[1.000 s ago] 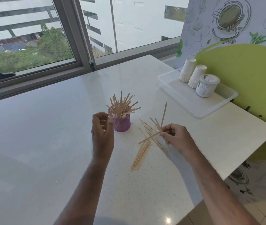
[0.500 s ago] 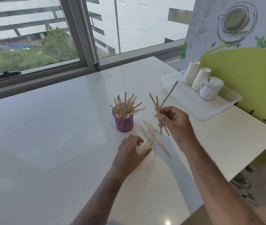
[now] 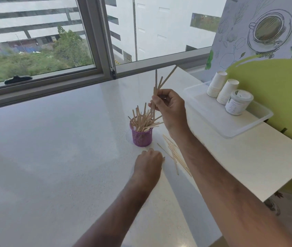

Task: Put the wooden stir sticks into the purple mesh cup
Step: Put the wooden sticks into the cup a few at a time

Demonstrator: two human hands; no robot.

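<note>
The right hand (image 3: 170,109) has risen from beside the purple mesh cup (image 3: 141,136) to above it, pinching several stir sticks (image 3: 156,82). The left hand (image 3: 148,160) stays curled on the counter (image 3: 52,148); whether it grips anything, I cannot tell.

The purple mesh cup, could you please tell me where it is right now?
In the head view, the purple mesh cup stands mid-counter, directly below the right hand, with the left hand just in front of it.
</note>
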